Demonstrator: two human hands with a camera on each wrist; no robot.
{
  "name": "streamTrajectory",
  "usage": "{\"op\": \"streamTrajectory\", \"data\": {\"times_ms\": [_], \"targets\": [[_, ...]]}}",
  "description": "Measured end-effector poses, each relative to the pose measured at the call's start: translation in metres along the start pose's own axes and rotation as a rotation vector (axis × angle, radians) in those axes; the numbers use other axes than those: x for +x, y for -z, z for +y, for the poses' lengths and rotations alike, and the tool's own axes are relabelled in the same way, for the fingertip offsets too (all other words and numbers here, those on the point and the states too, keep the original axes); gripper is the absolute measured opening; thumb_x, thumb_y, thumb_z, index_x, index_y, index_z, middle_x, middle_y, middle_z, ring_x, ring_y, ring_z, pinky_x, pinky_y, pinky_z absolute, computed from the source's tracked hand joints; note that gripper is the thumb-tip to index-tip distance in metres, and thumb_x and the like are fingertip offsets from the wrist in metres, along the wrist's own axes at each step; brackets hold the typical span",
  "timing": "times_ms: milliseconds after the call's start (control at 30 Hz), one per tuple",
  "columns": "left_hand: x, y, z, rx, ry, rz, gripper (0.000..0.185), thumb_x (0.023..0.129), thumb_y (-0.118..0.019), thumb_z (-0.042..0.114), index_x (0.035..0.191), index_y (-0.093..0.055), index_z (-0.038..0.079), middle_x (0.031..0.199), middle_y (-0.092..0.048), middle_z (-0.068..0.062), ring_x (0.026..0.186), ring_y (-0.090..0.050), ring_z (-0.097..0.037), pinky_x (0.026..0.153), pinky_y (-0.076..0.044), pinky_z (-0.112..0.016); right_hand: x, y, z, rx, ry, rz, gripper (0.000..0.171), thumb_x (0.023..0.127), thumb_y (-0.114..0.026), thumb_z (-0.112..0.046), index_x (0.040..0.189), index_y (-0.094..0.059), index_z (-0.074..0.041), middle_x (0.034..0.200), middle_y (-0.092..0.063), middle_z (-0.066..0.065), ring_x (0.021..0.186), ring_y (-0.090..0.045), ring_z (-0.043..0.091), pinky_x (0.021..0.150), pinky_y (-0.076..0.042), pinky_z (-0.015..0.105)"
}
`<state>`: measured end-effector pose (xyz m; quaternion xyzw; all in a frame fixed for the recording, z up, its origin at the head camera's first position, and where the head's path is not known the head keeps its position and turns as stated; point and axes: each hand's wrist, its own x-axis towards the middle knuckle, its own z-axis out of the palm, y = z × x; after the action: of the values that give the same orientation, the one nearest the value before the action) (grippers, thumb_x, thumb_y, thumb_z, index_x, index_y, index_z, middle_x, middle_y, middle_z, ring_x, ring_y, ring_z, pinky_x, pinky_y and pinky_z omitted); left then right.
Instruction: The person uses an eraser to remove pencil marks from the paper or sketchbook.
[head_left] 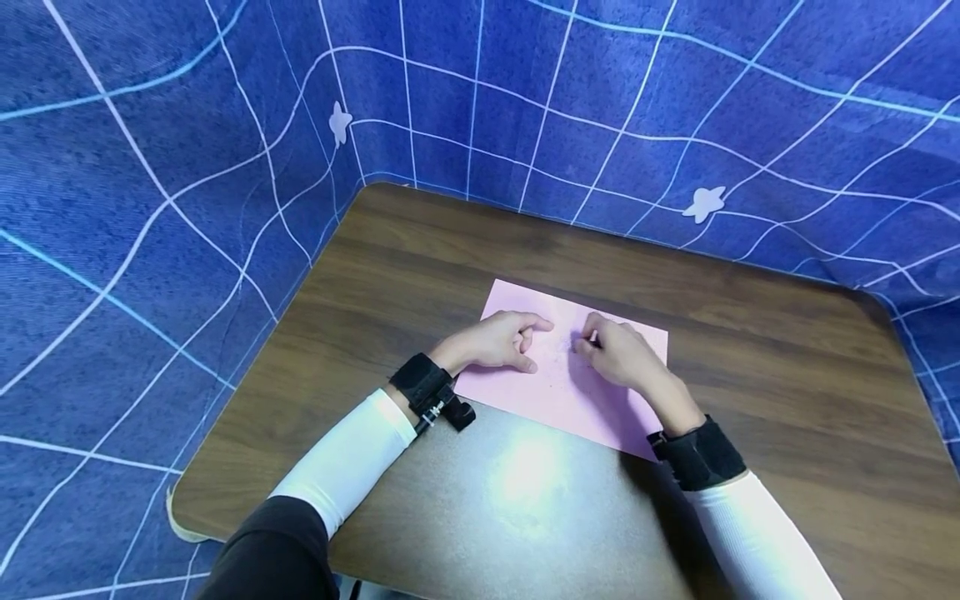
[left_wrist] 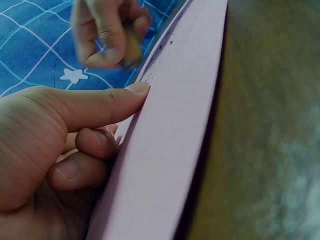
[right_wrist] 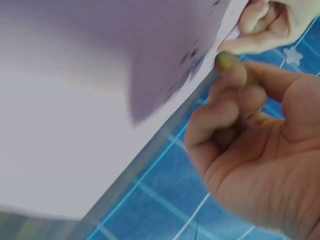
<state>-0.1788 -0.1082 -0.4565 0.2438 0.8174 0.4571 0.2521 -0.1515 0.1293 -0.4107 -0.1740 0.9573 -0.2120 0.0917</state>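
While the right hand (head_left: 618,354) is curling its fingers around a small object (right_wrist: 227,61), the tip of that object is touching the pink paper (head_left: 570,392). The object is small and yellowish-green at its end, but it is blurred in both wrist views, so I cannot tell what it is. The left hand (head_left: 498,340) is resting on the left part of the same sheet, with its thumb (left_wrist: 107,102) lying straight against the paper and the other fingers loosely bent; it is gripping nothing. Between the two hands some dark specks (left_wrist: 165,42) are lying on the paper.

The sheet is rectangular, smooth and matte, and it is lying flat near the middle of the table (head_left: 787,358). Both hands are covering part of its far half. Each wrist is wearing a black strap (head_left: 427,387), and white sleeves (head_left: 348,458) are covering the forearms.

The table is having a dark brown wood-grain surface with rounded corners, and a bright light is reflecting on its near part. Behind it and on both sides, a blue cloth (head_left: 187,167) with thin white grid lines and small pale star shapes (head_left: 705,202) is hanging around the table.
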Motion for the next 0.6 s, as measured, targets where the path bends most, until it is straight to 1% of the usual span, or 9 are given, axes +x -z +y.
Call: {"op": "streamTrajectory", "data": {"times_ms": [100,167,300,367,467,600], "targets": [[0.000,0.000,-0.001,0.017,-0.008,-0.001,0.073,0.083,-0.084,0.006,0.148,-0.053,0.010,0.082,-0.051,0.000,0.066,-0.044,-0.009,0.068,-0.039,-0.020,0.010,-0.008,-0.010,0.060,0.086,-0.024,0.011,0.096,-0.069,-0.021,0.100,-0.066,-0.011,0.073,-0.065,0.001,0.065,-0.055,0.016,0.062,-0.042,0.032],[0.000,0.001,-0.002,0.033,-0.015,0.001,0.072,0.083,-0.084,0.006,0.148,-0.053,0.010,0.082,-0.051,0.001,0.065,-0.044,-0.009,0.068,-0.039,-0.020,0.014,-0.013,-0.012,0.079,0.111,-0.037,0.010,0.095,-0.071,-0.021,0.097,-0.066,-0.013,0.074,-0.065,0.000,0.066,-0.054,0.015,0.063,-0.041,0.032],[0.002,0.001,-0.002,0.066,-0.030,0.002,0.073,0.083,-0.084,0.008,0.148,-0.053,0.011,0.083,-0.052,0.001,0.065,-0.046,-0.009,0.069,-0.040,-0.020,0.016,-0.016,-0.009,0.065,0.078,-0.051,0.013,0.094,-0.072,-0.023,0.087,-0.062,-0.017,0.077,-0.064,-0.003,0.071,-0.054,0.016,0.065,-0.039,0.031],[0.002,0.001,-0.002,0.074,-0.032,0.001,0.073,0.083,-0.084,0.008,0.149,-0.053,0.011,0.083,-0.053,0.000,0.065,-0.047,-0.009,0.068,-0.040,-0.020,0.015,-0.015,-0.008,0.067,0.051,-0.062,0.016,0.094,-0.072,-0.025,0.085,-0.061,-0.019,0.075,-0.061,-0.003,0.071,-0.054,0.018,0.064,-0.038,0.032],[0.001,0.001,-0.003,0.067,-0.022,-0.004,0.073,0.083,-0.084,0.009,0.149,-0.052,0.011,0.083,-0.053,0.000,0.065,-0.047,-0.009,0.069,-0.040,-0.021,0.015,-0.014,-0.004,0.070,0.036,-0.070,0.018,0.094,-0.072,-0.026,0.083,-0.059,-0.019,0.074,-0.059,-0.003,0.071,-0.054,0.018,0.063,-0.037,0.032],[0.000,0.001,-0.004,0.052,-0.008,-0.005,0.073,0.083,-0.085,0.009,0.148,-0.053,0.012,0.082,-0.052,0.000,0.065,-0.045,-0.010,0.073,-0.040,-0.022,0.011,-0.012,0.004,0.067,0.019,-0.053,0.022,0.093,-0.072,-0.023,0.079,-0.056,-0.018,0.071,-0.055,-0.003,0.070,-0.052,0.018,0.062,-0.035,0.031]]}}
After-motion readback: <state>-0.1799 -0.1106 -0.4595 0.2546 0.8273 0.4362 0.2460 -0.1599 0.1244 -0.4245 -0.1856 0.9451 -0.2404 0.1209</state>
